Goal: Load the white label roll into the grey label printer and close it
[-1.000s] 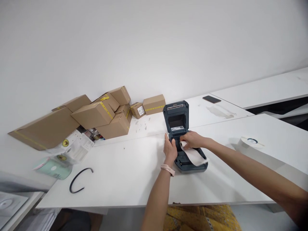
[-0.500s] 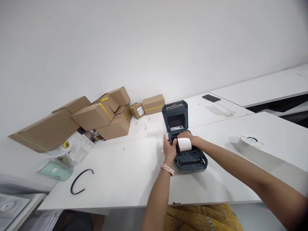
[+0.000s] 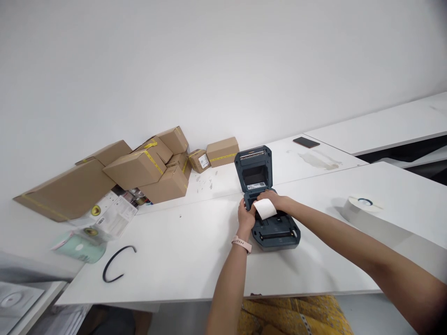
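A dark blue-grey label printer [image 3: 275, 239] stands on the white table with its lid [image 3: 253, 170] raised. Inside its bay is a white label roll [image 3: 266, 209], its paper end slightly lifted and tilted. My left hand [image 3: 246, 217] grips the printer's left side, fingers along the outer wall and thumb reaching in by the roll. From the right, my right hand [image 3: 273, 199] reaches over the bay and holds the roll at its back edge; its fingertips are partly hidden inside the printer.
Cardboard boxes [image 3: 136, 170] are stacked at the back left, beside a mint-green pouch [image 3: 82, 246] and a black headband [image 3: 111, 265]. A phone [image 3: 306, 142] lies at the back. Another large paper roll [image 3: 363, 218] sits at the right. The table's front edge [image 3: 181, 300] is near.
The label roll's paper has shifted and tilted between my hands, its loose end now angled more. Both hands stay at the printer with only small finger movement.
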`<state>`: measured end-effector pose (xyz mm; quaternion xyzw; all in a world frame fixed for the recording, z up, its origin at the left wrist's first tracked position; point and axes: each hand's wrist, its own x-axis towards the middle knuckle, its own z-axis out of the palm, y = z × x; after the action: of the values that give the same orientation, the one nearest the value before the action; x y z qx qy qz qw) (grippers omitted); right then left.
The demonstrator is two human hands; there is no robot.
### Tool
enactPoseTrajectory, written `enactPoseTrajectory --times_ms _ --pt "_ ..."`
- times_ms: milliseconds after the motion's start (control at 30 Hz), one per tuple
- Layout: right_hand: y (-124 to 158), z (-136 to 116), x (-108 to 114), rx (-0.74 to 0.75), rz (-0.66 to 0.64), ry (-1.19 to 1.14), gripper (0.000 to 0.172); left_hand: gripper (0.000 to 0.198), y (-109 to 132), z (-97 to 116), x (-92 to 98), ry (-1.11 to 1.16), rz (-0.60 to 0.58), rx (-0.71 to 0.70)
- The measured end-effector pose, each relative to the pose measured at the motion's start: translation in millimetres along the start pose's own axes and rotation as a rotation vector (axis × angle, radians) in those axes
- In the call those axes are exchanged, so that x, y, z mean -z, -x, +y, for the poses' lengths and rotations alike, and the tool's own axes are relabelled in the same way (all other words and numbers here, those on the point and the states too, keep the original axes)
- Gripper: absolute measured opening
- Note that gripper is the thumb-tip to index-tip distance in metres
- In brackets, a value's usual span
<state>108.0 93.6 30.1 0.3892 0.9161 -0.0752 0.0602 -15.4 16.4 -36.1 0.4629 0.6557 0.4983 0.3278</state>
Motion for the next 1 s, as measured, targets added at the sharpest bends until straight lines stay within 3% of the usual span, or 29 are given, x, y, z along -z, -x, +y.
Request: enactPoseTrajectory --times_ms 167,367,433,600,700,767,867,1000 --pt "-0.9 1.6 -1.2 0.024 -0.053 0.030 0.034 0.063 -1.6 -3.0 0.0 0.040 -0.020 -0.020" --pt "29.8 6.6 0.0 0.161 0.107 -0.028 0.015 0.069 2.2 1.8 3.0 0.048 -0.020 -0.037" --pt "50.5 10.5 -2.5 0.225 0.164 -0.058 0.021 0.068 4.5 4.7 4.1 0.053 -0.018 -0.052" --pt "98.5 10.3 -16.7 0.337 0.357 -0.285 0.064 0.060 9.1 14.1 6.6 0.042 -0.017 -0.039" --pt "116.2 1.1 -27.5 0.361 0.411 -0.401 0.055 0.062 15.4 20.3 9.3 -0.038 0.023 -0.034" --pt "124.9 -5.6 -37.4 0.346 0.463 -0.444 0.040 0.060 26.6 24.0 13.0 -0.115 0.091 -0.111" --pt "136.6 -14.9 -58.6 0.305 0.611 -0.450 0.031 0.045 58.4 27.2 21.3 -0.222 0.147 -0.409" --pt "150.4 -30.2 -87.9 0.282 0.840 -0.419 0.031 0.035 113.2 25.9 32.8 -0.334 0.023 -0.738"
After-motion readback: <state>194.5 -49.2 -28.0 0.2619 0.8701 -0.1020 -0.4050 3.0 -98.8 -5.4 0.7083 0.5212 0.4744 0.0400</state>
